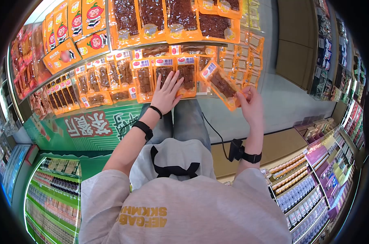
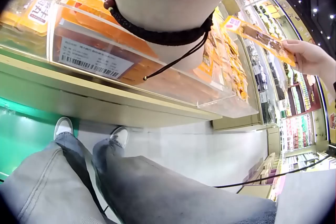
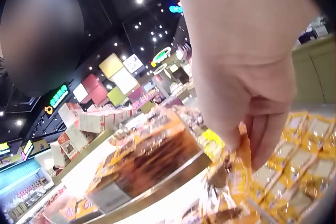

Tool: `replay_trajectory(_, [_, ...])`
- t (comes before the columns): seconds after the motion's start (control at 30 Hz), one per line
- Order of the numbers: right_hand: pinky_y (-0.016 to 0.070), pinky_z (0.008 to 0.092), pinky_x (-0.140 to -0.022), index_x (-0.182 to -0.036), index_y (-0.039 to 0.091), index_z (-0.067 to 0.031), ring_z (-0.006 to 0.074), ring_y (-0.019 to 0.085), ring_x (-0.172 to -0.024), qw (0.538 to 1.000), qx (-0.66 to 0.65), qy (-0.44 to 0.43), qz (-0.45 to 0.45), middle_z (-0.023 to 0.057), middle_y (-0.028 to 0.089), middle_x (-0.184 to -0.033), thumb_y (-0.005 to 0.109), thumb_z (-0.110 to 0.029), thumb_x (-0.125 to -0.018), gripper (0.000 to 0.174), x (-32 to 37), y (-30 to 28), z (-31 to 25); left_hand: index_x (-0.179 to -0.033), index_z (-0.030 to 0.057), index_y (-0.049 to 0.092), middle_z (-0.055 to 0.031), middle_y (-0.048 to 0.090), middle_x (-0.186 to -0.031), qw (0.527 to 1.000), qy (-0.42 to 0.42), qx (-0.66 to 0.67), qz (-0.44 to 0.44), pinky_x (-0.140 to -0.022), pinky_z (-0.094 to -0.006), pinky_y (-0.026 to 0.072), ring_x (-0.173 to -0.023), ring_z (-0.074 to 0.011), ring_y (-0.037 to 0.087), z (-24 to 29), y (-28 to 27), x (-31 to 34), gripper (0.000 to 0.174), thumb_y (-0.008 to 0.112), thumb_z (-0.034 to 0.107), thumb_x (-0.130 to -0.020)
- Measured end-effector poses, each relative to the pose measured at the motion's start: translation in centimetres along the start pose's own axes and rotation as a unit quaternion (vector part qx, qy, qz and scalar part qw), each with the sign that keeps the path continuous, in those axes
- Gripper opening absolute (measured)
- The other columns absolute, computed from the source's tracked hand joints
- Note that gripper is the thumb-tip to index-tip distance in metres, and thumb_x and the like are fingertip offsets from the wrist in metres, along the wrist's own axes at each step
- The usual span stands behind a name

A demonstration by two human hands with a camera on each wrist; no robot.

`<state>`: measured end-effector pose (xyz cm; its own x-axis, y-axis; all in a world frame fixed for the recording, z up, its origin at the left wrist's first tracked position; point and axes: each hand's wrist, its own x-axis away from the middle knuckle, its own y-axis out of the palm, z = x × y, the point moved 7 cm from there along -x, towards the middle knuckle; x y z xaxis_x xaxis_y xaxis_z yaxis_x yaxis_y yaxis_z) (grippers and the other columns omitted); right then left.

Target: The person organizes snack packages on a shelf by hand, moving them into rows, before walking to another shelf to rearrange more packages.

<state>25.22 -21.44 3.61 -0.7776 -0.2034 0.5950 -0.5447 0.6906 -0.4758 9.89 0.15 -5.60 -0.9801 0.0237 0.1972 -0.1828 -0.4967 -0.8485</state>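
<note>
In the head view my right hand [image 1: 251, 105] pinches the lower corner of an orange-edged packet of brown meat snack [image 1: 221, 84], which is tilted and raised above the display. The right wrist view shows the thumb and fingers of that hand [image 3: 252, 108] on the orange edge of the packet [image 3: 242, 155]. My left hand [image 1: 167, 92] lies with extended fingers over upright packets of the same kind [image 1: 186, 75] in the front row. Its fingers are hidden in the left wrist view, where the held packet [image 2: 262, 40] appears at the upper right.
Larger orange meat packets [image 1: 180, 18] fill the tier behind, with pepper-cartoon packets [image 1: 94, 16] to their left. Small orange packets [image 1: 251, 61] lie right of the front row. A price label [image 2: 94, 58] sits on the clear front wall. A black cable [image 1: 215, 132] runs to my right wrist.
</note>
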Motion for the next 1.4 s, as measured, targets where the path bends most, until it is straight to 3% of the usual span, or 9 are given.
replay_trajectory(0.17, [0.0521, 0.0243, -0.052, -0.099, 0.052, -0.0033, 0.0112, 0.062, -0.063, 0.989, -0.123, 0.071, -0.039, 0.0092, 0.065, -0.075, 0.062, -0.010, -0.088, 0.016, -1.2, 7.8, 7.8, -0.140, 0.0111, 0.035, -0.0090, 0.023, -0.151, 1.000, -0.006, 0.011, 0.009, -0.113, -0.0533, 0.0110, -0.141, -0.0259, 0.018, 0.0, -0.1, -0.1, 0.063, 0.056, 0.034, -0.085])
replay_trajectory(0.3, [0.0525, 0.0315, -0.059, -0.107, 0.054, -0.0023, 0.0173, 0.060, -0.056, 0.998, -0.022, 0.061, 0.020, 0.0093, 0.064, -0.073, 0.061, -0.011, -0.085, 0.025, 0.0, 8.7, 7.6, -0.139, 0.0101, 0.036, -0.0121, 0.024, -0.150, 0.999, -0.007, 0.025, 0.021, -0.112, -0.0546, 0.0099, -0.139, -0.0310, 0.019, 0.4, -1.0, -0.5, 0.061, 0.055, 0.034, -0.086])
replay_trajectory(0.4, [0.0509, 0.0357, -0.076, -0.115, 0.054, -0.0038, 0.0251, 0.064, -0.082, 0.996, 0.053, 0.006, 0.067, 0.0135, 0.065, -0.094, 0.063, -0.011, -0.082, 0.035, 0.8, 8.0, 5.3, -0.140, 0.0115, 0.036, -0.0118, 0.024, -0.150, 0.999, 0.016, 0.042, 0.021, -0.112, -0.0547, 0.0097, -0.140, -0.0318, 0.018, 1.4, -1.4, -1.3, 0.061, 0.055, 0.034, -0.086])
replay_trajectory(0.47, [0.0400, 0.0410, -0.097, -0.125, 0.050, -0.0066, 0.0299, 0.050, -0.116, 0.949, 0.228, -0.196, 0.092, 0.0169, 0.053, -0.126, 0.065, -0.013, -0.080, 0.048, 1.2, 8.8, 1.2, -0.140, 0.0121, 0.036, -0.0118, 0.023, -0.151, 0.999, 0.029, 0.033, 0.015, -0.112, -0.0546, 0.0096, -0.140, -0.0315, 0.018, 2.1, -1.1, -1.8, 0.061, 0.055, 0.034, -0.086])
replay_trajectory(0.5, [0.0400, 0.0410, -0.097, -0.125, 0.050, -0.0066, 0.0299, 0.050, -0.116, 0.949, 0.228, -0.197, 0.092, 0.0169, 0.053, -0.126, 0.065, -0.013, -0.080, 0.048, 1.1, 9.3, 1.2, -0.140, 0.0128, 0.035, -0.0117, 0.023, -0.151, 0.999, 0.042, 0.022, 0.011, -0.112, -0.0545, 0.0094, -0.140, -0.0313, 0.018, 2.5, -0.8, -2.0, 0.061, 0.055, 0.033, -0.086])
replay_trajectory(0.57, [0.0241, 0.0478, -0.108, -0.137, 0.042, -0.0108, 0.0308, 0.030, -0.135, 0.940, 0.240, -0.240, 0.043, 0.0159, 0.033, -0.145, 0.064, -0.013, -0.081, 0.061, 0.9, 11.5, 1.0, -0.141, 0.0139, 0.035, -0.0114, 0.022, -0.151, 0.999, 0.033, 0.017, 0.000, -0.113, -0.0536, 0.0099, -0.140, -0.0309, 0.017, 2.5, -0.2, -2.2, 0.061, 0.055, 0.033, -0.086])
replay_trajectory(0.97, [0.0174, 0.0535, -0.111, -0.140, 0.039, -0.0165, 0.0288, 0.024, -0.139, 0.877, 0.372, -0.304, 0.007, 0.0120, 0.028, -0.149, 0.051, 0.005, -0.081, 0.064, -1.7, 12.6, 2.9, -0.138, 0.0122, 0.038, -0.0120, 0.023, -0.150, 0.998, 0.033, 0.046, -0.007, -0.113, -0.0519, 0.0115, -0.140, -0.0305, 0.018, 1.8, -0.2, -2.1, 0.058, 0.056, 0.021, -0.084])
replay_trajectory(1.17, [0.0177, 0.0521, -0.112, -0.138, 0.041, -0.0153, 0.0328, 0.024, -0.138, 0.908, 0.270, -0.321, 0.013, 0.0132, 0.028, -0.148, 0.053, -0.002, -0.082, 0.059, -0.7, 12.3, 0.2, -0.138, 0.0096, 0.037, -0.0155, 0.023, -0.149, 0.982, -0.117, 0.032, 0.145, -0.111, -0.0568, 0.0096, -0.139, -0.0341, 0.019, -2.8, -3.9, 0.2, 0.061, 0.058, 0.024, -0.083])
replay_trajectory(1.4, [0.0198, 0.0497, -0.112, -0.137, 0.042, -0.0129, 0.0318, 0.024, -0.137, 0.885, 0.320, -0.333, -0.059, 0.0138, 0.029, -0.147, 0.054, -0.010, -0.085, 0.053, -0.6, 16.2, -1.6, -0.141, 0.0013, 0.028, -0.0217, 0.019, -0.149, 0.978, -0.173, -0.005, 0.116, -0.112, -0.0537, 0.0079, -0.140, -0.0371, 0.014, -5.4, -2.2, 3.1, 0.076, 0.061, 0.034, -0.081])
